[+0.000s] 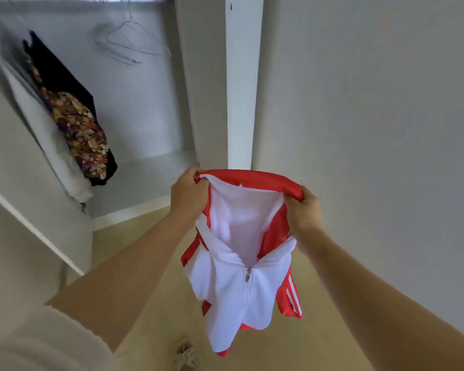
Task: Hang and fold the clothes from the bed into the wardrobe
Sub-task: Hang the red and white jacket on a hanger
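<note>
- Held in mid-air by its collar: a red-and-white zip jacket (241, 263), in front of the open wardrobe (243, 76) and not yet inside it, hem dangling above the floor (150, 277).
- Clamped on at both collar ends, by the curled fingers of the left hand (189, 195) on one side and of the right hand (304, 212) on the other, with the collar stretched open between.
- Zipped only partway up, so probably a narrow neck for a hanger to pass; could snag or stretch if forced.
- No hanger in either grip. Fetching one means letting go on one side — likely to leave smooth fabric on a single pinch, apt to slide out and drop to the floor.
- High in the wardrobe, well apart from the jacket: bare wire hangers (129, 41), blurred and seemingly bunched; might drag a neighbour down if tugged one-handed.
- Further left, hung already: a floral garment (78, 129) against a dark garment (62, 76) — could be knocked askew by a careless swing.
</note>
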A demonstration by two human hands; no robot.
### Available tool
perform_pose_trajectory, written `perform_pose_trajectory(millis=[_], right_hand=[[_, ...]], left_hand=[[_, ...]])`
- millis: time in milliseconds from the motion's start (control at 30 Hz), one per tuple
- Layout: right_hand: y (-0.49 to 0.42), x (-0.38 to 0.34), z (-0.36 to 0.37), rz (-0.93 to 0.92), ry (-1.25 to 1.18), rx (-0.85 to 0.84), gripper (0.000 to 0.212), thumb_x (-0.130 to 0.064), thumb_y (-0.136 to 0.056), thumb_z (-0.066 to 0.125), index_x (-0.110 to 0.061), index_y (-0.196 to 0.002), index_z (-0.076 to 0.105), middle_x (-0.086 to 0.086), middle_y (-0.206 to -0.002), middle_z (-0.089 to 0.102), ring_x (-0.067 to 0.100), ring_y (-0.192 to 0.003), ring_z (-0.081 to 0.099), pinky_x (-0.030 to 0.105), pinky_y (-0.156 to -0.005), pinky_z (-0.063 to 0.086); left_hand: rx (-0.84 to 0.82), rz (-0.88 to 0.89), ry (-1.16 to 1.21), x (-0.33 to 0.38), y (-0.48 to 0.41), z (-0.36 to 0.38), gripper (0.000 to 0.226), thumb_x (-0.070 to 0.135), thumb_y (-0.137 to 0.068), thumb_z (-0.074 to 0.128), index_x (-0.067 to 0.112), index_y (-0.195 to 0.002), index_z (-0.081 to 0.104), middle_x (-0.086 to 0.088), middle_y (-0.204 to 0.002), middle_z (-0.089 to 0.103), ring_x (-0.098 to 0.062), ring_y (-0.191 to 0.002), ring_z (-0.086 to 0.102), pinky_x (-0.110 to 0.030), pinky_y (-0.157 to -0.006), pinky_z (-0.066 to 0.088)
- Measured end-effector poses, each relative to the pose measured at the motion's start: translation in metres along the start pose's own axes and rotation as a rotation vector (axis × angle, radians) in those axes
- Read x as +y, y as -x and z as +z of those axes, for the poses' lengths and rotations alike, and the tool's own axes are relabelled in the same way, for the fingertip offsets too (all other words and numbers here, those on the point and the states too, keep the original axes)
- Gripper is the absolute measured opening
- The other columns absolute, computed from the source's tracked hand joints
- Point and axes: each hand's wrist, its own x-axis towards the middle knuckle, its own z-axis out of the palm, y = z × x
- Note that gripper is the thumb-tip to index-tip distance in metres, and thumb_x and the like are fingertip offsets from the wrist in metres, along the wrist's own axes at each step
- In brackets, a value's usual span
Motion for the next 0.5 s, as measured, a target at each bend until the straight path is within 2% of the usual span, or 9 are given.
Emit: perform_pose_trajectory(millis=[100, 200, 233, 333, 367, 400, 500], right_hand=[[-0.031, -0.019, 0.071, -0.034, -0.027, -0.072, 0.017, -0.016, -0.089, 0.048, -0.028, -0.092, 0.060, -0.012, -0.075, 0.062, 0.008, -0.069, 0.058, 0.023, -0.063, 0.046], [-0.065, -0.049, 0.151, -0.052, -0.014, -0.145, 0.019, -0.015, -0.087, 0.050, -0.029, -0.088, 0.062, -0.004, -0.079, 0.065, 0.019, -0.076, 0.061, 0.030, -0.073, 0.050], [-0.077, -0.060, 0.179, -0.065, -0.011, -0.158, 0.020, -0.014, -0.086, 0.051, -0.030, -0.084, 0.062, -0.006, -0.076, 0.064, 0.018, -0.075, 0.060, 0.029, -0.073, 0.049], [-0.107, -0.099, 0.258, -0.122, 0.023, -0.166, 0.021, -0.010, -0.081, 0.054, -0.027, -0.068, 0.056, -0.014, -0.061, 0.056, 0.007, -0.059, 0.053, 0.011, -0.053, 0.039], [-0.115, -0.110, 0.281, -0.130, 0.024, -0.168, 0.022, -0.010, -0.079, 0.055, -0.026, -0.065, 0.054, -0.013, -0.059, 0.054, 0.005, -0.056, 0.050, 0.012, -0.047, 0.036], [-0.123, -0.119, 0.302, -0.131, 0.017, -0.170, 0.021, -0.009, -0.078, 0.055, -0.025, -0.065, 0.052, -0.011, -0.058, 0.053, 0.005, -0.054, 0.049, 0.016, -0.046, 0.034], [-0.149, -0.141, 0.360, -0.126, -0.031, -0.179, 0.018, -0.006, -0.077, 0.056, -0.020, -0.069, 0.048, -0.005, -0.061, 0.051, 0.012, -0.055, 0.047, 0.024, -0.049, 0.033]], left_hand=[[0.059, -0.063, 0.002, -0.026, -0.057, -0.028, 0.028, 0.009, -0.092, 0.037, 0.015, -0.105, 0.060, 0.008, -0.089, 0.053, -0.014, -0.084, 0.048, -0.022, -0.073, 0.037], [0.121, -0.115, 0.011, -0.051, -0.123, -0.069, 0.026, 0.010, -0.092, 0.037, 0.018, -0.102, 0.060, 0.010, -0.086, 0.052, -0.012, -0.081, 0.049, -0.025, -0.076, 0.037], [0.145, -0.132, 0.011, -0.059, -0.146, -0.085, 0.024, 0.011, -0.092, 0.037, 0.020, -0.099, 0.058, 0.012, -0.083, 0.051, -0.010, -0.078, 0.048, -0.025, -0.074, 0.037], [0.202, -0.171, 0.021, -0.083, -0.210, -0.130, 0.021, 0.014, -0.094, 0.037, 0.024, -0.095, 0.056, 0.008, -0.087, 0.054, -0.013, -0.082, 0.051, -0.029, -0.077, 0.044], [0.218, -0.179, 0.035, -0.090, -0.229, -0.143, 0.021, 0.015, -0.094, 0.038, 0.023, -0.097, 0.057, 0.006, -0.090, 0.056, -0.015, -0.085, 0.052, -0.030, -0.079, 0.045], [0.239, -0.184, 0.040, -0.098, -0.247, -0.156, 0.021, 0.015, -0.093, 0.039, 0.021, -0.100, 0.058, 0.005, -0.093, 0.056, -0.015, -0.086, 0.052, -0.028, -0.078, 0.044], [0.294, -0.189, -0.005, -0.117, -0.292, -0.184, 0.016, 0.017, -0.092, 0.045, 0.024, -0.101, 0.056, 0.015, -0.084, 0.050, -0.003, -0.074, 0.047, -0.016, -0.062, 0.033]])
